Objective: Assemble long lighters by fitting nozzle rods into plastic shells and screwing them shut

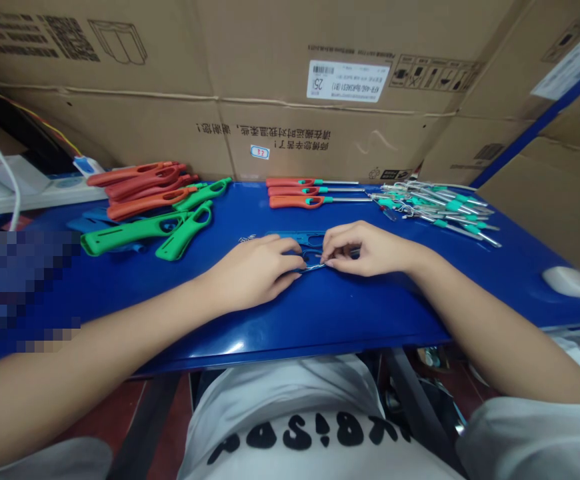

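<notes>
My left hand (255, 270) and my right hand (365, 248) meet at the middle of the blue table (320, 313). Both press on a blue plastic lighter shell (297, 239) lying flat there. The fingers of each hand are curled and pinched around a thin metal part (315, 267) at the shell's near edge. Much of the shell is hidden under my fingers.
Orange shells (143, 187) and green shells (170, 227) lie at the left. Three assembled orange lighters (303, 192) sit behind my hands. A heap of metal tubes with green fittings (435, 203) lies at the right. Cardboard boxes (290, 87) wall the back.
</notes>
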`<state>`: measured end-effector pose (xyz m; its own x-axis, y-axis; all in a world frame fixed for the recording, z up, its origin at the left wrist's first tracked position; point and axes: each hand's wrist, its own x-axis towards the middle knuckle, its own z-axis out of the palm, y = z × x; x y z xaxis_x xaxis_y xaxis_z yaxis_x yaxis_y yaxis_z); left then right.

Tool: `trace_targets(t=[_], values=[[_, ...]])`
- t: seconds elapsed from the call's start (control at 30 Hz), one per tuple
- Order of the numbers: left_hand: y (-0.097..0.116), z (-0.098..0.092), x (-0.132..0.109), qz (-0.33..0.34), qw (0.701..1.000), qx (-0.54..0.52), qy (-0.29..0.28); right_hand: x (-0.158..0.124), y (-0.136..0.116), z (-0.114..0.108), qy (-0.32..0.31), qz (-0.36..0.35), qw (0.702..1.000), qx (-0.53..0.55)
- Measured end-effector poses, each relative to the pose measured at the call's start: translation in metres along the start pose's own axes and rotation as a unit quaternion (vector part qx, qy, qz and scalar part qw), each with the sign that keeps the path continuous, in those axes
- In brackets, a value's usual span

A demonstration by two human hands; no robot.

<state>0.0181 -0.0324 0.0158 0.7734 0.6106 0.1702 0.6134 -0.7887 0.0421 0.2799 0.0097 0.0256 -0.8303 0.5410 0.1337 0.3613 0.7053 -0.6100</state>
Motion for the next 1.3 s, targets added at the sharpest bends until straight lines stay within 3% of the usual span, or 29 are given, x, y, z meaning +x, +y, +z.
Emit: trace_targets(t=[1.3], values=[[-0.0021,0.0011,-0.0016,0.019,1.000,0.007,0.010,-0.0023,-0.0055,-0.0023,-0.005,-0.009,0.999,-0.035]])
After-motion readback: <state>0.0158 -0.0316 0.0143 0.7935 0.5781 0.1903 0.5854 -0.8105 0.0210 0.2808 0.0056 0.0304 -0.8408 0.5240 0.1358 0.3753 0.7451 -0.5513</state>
